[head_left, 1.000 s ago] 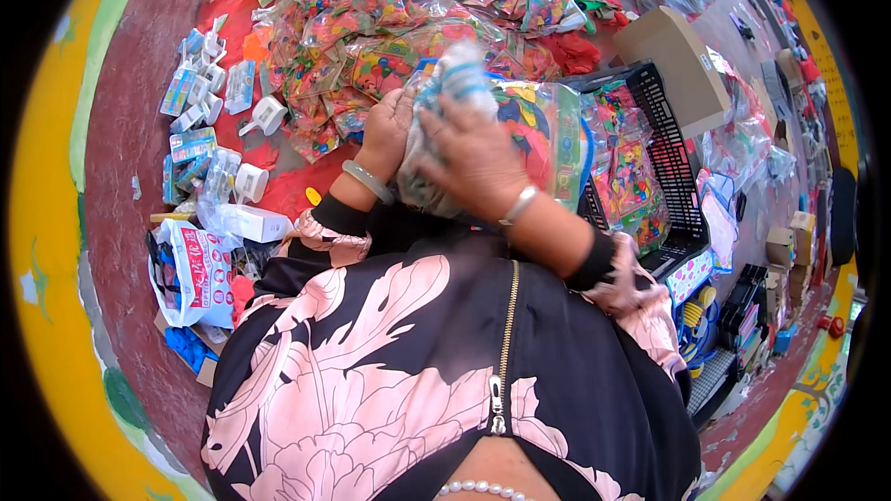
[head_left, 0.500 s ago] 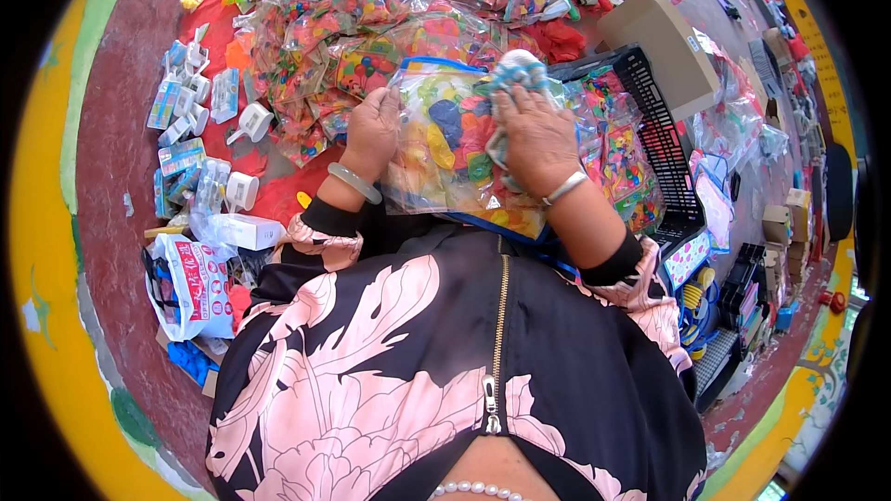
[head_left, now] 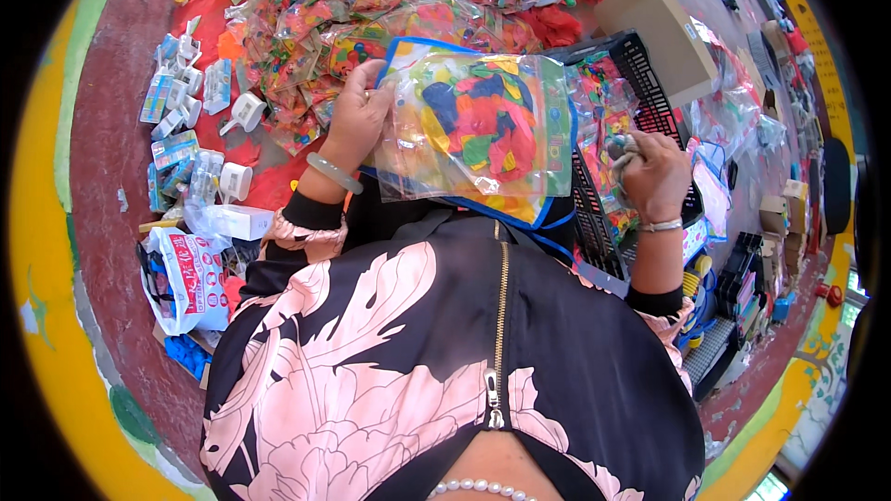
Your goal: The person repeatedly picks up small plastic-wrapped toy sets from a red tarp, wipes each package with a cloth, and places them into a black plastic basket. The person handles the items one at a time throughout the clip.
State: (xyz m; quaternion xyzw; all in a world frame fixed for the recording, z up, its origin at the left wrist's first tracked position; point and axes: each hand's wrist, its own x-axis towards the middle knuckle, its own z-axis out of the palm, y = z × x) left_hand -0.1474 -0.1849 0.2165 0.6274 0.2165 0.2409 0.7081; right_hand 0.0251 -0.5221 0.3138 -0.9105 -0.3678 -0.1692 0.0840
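- The left hand [head_left: 355, 116] is pinching the left edge of a clear bag of coloured balloons [head_left: 478, 125], fingers pressed on the plastic, holding it up in front of the chest.
- The right hand [head_left: 654, 172] is closing its fingers around a small crumpled wad above the black plastic crate [head_left: 640, 74].
- Small packets [head_left: 371, 0] are lying on the red cloth [head_left: 269, 181] beyond.

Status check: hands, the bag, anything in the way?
Left hand grips clear bag of coloured balloons by its edge. Right hand closed on small crumpled item over black crate. Nothing blocking.
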